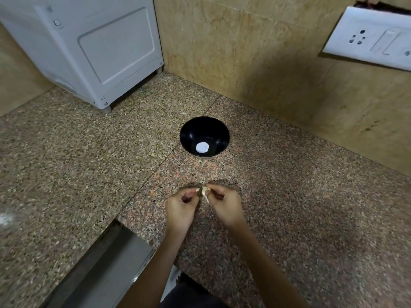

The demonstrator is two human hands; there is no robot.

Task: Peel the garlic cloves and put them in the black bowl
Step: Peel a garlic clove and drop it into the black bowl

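Pale garlic clove (204, 192) | pinched between left grip (181, 205) and right grip (224, 205) | black bowl (200, 130) beyond, apart

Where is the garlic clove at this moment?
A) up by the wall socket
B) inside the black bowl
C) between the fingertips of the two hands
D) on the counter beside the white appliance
C: the garlic clove is pinched between the fingertips of the left hand and the right hand, on the person's side of the black bowl.
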